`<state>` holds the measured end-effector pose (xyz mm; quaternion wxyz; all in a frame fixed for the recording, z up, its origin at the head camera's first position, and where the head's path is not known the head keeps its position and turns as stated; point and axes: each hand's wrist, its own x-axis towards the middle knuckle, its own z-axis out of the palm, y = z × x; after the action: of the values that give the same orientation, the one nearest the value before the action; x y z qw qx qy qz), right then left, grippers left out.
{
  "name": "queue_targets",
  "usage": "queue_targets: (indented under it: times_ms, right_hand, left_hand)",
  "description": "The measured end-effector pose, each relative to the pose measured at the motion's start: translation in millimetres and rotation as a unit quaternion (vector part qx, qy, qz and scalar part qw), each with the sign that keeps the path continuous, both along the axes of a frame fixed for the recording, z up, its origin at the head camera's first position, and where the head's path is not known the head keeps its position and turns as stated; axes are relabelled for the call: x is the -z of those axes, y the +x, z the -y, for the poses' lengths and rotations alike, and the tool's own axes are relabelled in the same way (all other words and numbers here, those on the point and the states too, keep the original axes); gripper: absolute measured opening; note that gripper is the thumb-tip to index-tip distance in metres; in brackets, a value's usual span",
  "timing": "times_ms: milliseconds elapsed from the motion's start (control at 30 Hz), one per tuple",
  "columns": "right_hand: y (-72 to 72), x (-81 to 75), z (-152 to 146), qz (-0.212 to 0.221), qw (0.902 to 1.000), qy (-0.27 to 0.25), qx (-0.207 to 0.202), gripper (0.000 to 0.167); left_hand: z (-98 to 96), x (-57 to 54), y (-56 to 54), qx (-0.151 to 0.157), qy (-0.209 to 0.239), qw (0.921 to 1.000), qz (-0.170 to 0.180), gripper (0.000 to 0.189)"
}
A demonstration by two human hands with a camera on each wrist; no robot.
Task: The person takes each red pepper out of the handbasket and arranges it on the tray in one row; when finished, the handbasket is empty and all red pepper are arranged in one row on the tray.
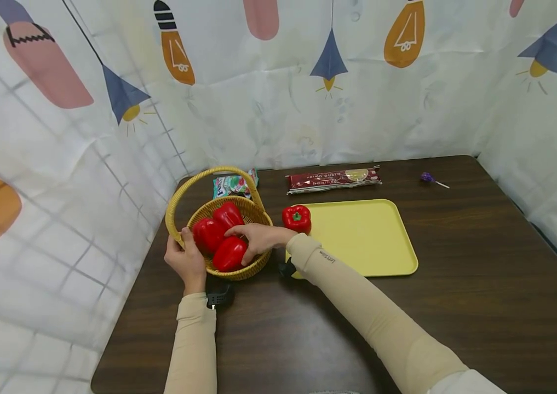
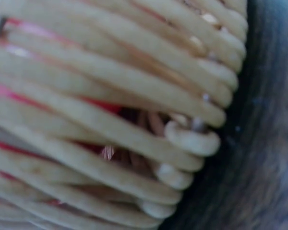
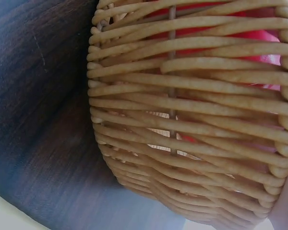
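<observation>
A yellow wicker basket (image 1: 252, 271) with a tall hoop handle stands at the left of the table, holding three red bell peppers. My left hand (image 1: 188, 262) grips its left rim near the foot of the handle. Reaching in over the right rim, my right hand (image 1: 260, 239) holds the front bell pepper (image 1: 229, 255) between thumb and fingers. Behind that lie a second bell pepper (image 1: 208, 235) and a third bell pepper (image 1: 228, 214). Both wrist views are filled by the basket's weave (image 3: 182, 100), with red showing through the gaps; neither shows the fingers.
Right of the basket lies a yellow tray (image 1: 357, 241), with another red bell pepper (image 1: 297, 219) at its upper left corner. Along the back are a green-and-pink packet (image 1: 229, 186) behind the basket, a dark red snack packet (image 1: 334, 179) and a purple lollipop (image 1: 428, 177).
</observation>
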<state>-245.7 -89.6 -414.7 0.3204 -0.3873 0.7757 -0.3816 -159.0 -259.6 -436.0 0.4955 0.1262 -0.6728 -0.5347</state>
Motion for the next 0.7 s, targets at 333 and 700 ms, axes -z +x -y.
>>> queue_targets:
  times_ms: [333, 700]
  right_hand:
    - [2.1, 0.5, -0.8, -0.040, 0.9991, -0.005, 0.009, 0.076]
    - [16.3, -2.7, -16.0, -0.105, 0.9917, -0.069, 0.023, 0.074]
  left_hand:
    - [0.1, 0.7, 0.0, -0.002, -0.003, 1.0000, 0.000, 0.037]
    - [1.0, 0.9, -0.6, -0.008, -0.004, 0.9999, -0.008, 0.031]
